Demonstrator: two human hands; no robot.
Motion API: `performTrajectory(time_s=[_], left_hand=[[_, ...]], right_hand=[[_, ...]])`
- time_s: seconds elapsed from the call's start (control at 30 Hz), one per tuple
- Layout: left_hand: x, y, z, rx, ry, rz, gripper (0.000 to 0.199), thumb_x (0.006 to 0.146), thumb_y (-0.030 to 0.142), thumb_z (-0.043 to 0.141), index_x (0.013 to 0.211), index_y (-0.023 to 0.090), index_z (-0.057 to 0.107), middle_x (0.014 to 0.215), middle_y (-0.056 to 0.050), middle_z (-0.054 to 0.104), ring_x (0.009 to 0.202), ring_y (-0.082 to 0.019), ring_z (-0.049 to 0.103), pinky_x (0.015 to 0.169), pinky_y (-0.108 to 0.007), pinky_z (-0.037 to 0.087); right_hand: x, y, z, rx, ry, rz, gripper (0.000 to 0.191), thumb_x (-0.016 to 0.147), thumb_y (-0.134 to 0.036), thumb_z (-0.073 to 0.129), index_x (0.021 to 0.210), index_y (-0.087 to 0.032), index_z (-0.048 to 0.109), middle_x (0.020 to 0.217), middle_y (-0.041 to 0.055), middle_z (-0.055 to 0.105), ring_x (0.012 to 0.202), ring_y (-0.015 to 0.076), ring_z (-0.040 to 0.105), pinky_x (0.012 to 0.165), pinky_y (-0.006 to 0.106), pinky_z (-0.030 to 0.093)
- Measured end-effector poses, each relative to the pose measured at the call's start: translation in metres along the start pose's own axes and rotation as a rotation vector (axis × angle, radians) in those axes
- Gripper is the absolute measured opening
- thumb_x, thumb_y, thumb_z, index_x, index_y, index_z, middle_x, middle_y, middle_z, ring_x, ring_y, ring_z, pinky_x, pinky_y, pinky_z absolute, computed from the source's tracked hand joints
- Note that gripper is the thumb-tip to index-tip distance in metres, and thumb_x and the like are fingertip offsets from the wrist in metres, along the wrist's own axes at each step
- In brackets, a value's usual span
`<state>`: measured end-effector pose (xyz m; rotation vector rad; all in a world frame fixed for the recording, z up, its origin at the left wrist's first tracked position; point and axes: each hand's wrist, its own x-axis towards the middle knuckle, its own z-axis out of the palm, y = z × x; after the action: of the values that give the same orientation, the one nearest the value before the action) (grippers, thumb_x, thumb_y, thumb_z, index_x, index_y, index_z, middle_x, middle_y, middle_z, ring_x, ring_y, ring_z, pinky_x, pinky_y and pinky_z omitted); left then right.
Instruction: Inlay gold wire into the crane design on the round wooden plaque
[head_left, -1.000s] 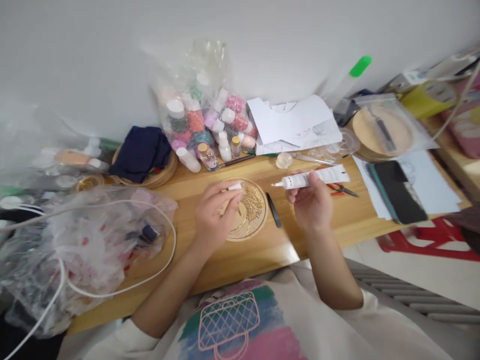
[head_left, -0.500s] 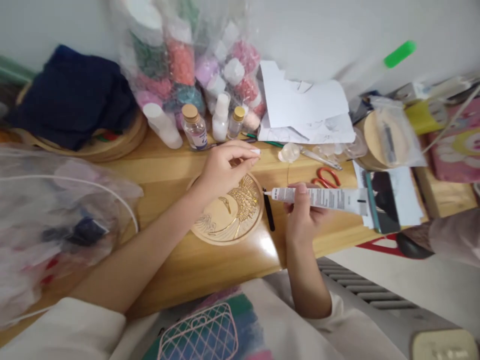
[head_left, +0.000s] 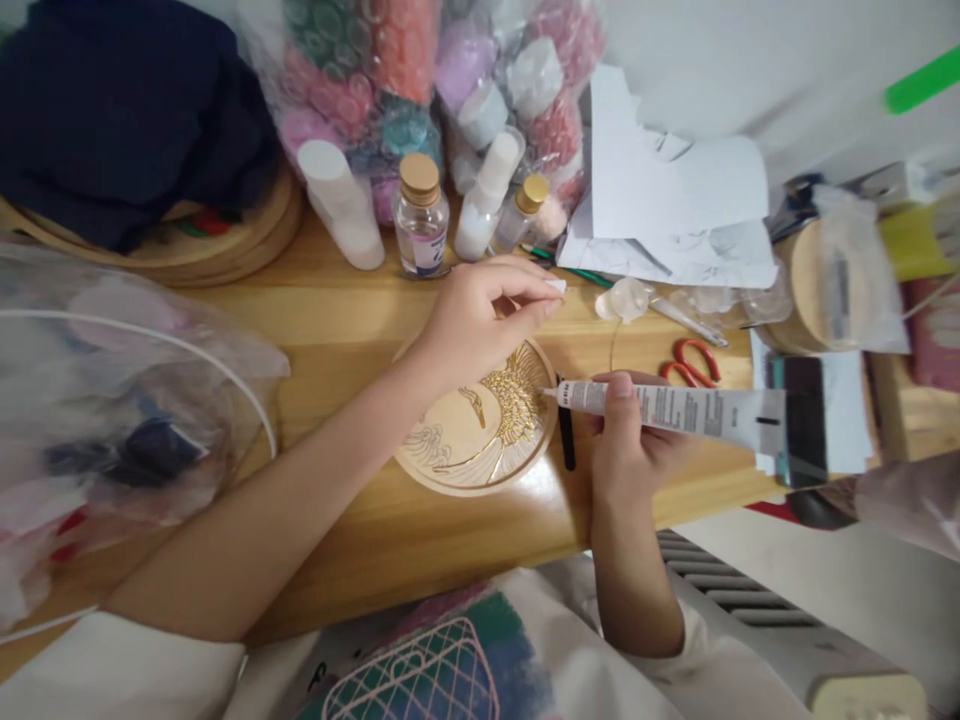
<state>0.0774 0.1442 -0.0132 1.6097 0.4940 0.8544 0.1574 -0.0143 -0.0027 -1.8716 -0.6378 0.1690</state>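
On the worktop (head_left: 337, 328), left of the right fingers (head_left: 621, 388), lies a round plaque (head_left: 480, 430). Those fingers grip a white tube (head_left: 701, 412); squeezing hard could blot the plaque's gold pattern (head_left: 517, 412), though nozzle (head_left: 550, 392) contact is unclear. Left fingers (head_left: 536, 317) pinch a white cap (head_left: 556, 286), which loosening could drop.

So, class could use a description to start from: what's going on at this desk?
A person's left hand pinches a small white piece, perhaps a cap. The right hand holds a white tube, its nozzle at the right edge of a round board with gold lines; whether it touches is unclear. A black stick lies beside the board.
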Motion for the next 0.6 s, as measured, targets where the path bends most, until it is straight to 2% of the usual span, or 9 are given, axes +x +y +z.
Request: performTrajectory(time_s=[0.2, 0.43, 0.6], left_hand=[[0.0003, -0.0016, 0.0003, -0.028, -0.007, 0.003, 0.012, 0.083, 0.009, 0.068, 0.080, 0.019, 0.074, 0.094, 0.000, 0.073, 0.092, -0.018, 0.071, 0.071, -0.030, 0.059], [0.0000, -0.0052, 0.0005, -0.032, 0.001, 0.060, 0.012, 0.083, 0.010, 0.068, 0.082, 0.020, 0.075, 0.092, -0.001, 0.075, 0.088, -0.015, 0.071, 0.068, -0.025, 0.057], [-0.0004, -0.0061, 0.0006, -0.033, 0.003, 0.067, 0.014, 0.082, 0.009, 0.067, 0.082, 0.021, 0.075, 0.092, 0.000, 0.075, 0.087, -0.016, 0.071, 0.069, -0.026, 0.057]], right_hand=[[-0.0013, 0.0021, -0.0006, 0.052, -0.023, 0.011, 0.031, 0.086, -0.049, 0.063, 0.074, -0.021, 0.063, 0.055, -0.0038, 0.053, 0.047, 0.0099, 0.048, 0.050, 0.026, 0.045], [0.0014, 0.0062, -0.0005, 0.013, 0.028, -0.082, 0.031, 0.086, -0.046, 0.065, 0.070, -0.019, 0.064, 0.055, -0.0031, 0.056, 0.046, 0.0097, 0.051, 0.049, 0.025, 0.045], [0.0009, 0.0074, -0.0001, 0.014, 0.028, -0.105, 0.031, 0.088, -0.044, 0.063, 0.070, -0.019, 0.064, 0.057, -0.0026, 0.059, 0.048, 0.0095, 0.053, 0.049, 0.024, 0.045]])
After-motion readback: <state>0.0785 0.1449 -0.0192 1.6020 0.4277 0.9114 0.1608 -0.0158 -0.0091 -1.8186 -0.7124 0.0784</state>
